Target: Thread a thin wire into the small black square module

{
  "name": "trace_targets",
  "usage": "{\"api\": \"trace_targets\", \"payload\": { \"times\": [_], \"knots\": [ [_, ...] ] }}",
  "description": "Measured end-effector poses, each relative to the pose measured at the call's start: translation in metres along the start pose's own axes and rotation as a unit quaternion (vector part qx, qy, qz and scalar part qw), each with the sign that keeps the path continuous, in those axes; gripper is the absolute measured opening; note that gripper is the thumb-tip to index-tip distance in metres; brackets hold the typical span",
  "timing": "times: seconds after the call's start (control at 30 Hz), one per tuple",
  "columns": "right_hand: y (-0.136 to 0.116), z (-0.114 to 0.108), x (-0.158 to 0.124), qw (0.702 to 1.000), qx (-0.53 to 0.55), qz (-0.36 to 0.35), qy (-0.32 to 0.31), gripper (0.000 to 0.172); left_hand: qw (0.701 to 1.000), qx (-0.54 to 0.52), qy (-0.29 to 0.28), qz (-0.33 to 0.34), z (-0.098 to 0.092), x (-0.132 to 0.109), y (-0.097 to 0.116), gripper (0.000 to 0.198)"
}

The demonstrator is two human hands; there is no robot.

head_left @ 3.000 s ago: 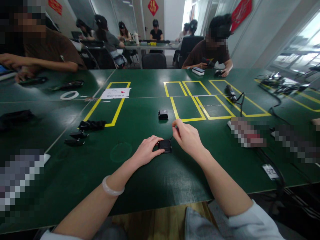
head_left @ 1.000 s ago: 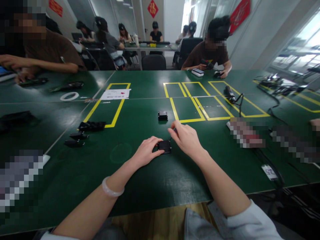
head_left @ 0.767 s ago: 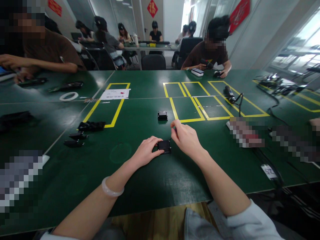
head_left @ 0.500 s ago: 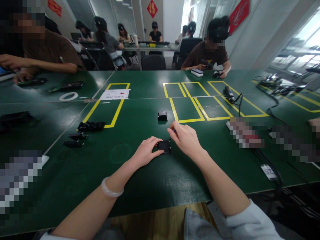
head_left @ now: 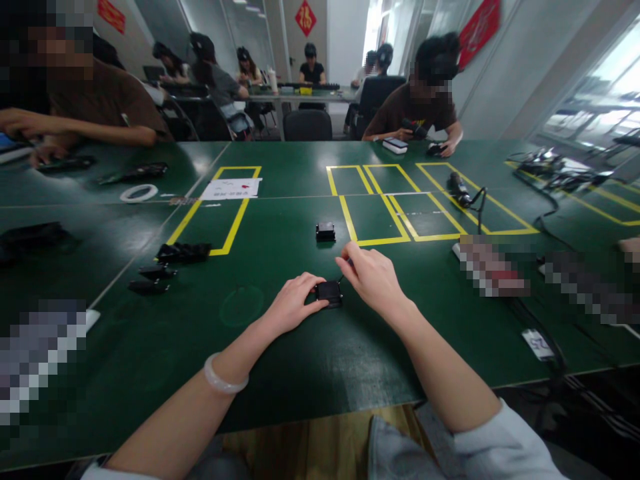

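Observation:
On the green table, a small black rectangular box (head_left: 329,293) lies flat in front of me. My left hand (head_left: 299,300) grips its left side, thumb along the near edge and fingers at the far corner. My right hand (head_left: 373,277) is closed around a thin screwdriver (head_left: 342,279), most of which the fingers hide. The screwdriver's dark shaft slants down to the box's far right corner, where small bright screw heads show. Beyond my hands stands a second black box (head_left: 325,231) of similar look.
Several black parts (head_left: 184,252) lie to the left. A white sheet (head_left: 230,189) and a white tape roll (head_left: 139,193) are farther back. Yellow tape rectangles (head_left: 380,241) mark the table. Cables (head_left: 555,167) and a black device (head_left: 459,189) lie at right. Co-workers (head_left: 417,107) sit across the table.
Hardly anything differs. Both hands, the box and the screwdriver keep their places; the whole view has shifted very slightly.

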State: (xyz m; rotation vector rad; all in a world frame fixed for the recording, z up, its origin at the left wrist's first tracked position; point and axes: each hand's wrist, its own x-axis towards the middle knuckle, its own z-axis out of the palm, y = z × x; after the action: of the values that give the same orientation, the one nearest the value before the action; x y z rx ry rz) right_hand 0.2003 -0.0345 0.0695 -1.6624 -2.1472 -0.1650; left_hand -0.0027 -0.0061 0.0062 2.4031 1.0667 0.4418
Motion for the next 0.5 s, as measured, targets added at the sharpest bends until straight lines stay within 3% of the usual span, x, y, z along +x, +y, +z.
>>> {"api": "trace_targets", "payload": {
  "times": [0.3,0.5],
  "knots": [
    [0.0007,0.0035,-0.001,1.0,0.001,-0.004,0.026,0.016,1.0,-0.002,-0.002,-0.003,-0.001,0.0009,0.002,0.032],
    [0.0007,0.0023,-0.0004,1.0,-0.013,-0.002,0.006,0.027,1.0,-0.003,0.002,0.004,0.0001,0.0007,0.0009,0.032]
  ]
}}
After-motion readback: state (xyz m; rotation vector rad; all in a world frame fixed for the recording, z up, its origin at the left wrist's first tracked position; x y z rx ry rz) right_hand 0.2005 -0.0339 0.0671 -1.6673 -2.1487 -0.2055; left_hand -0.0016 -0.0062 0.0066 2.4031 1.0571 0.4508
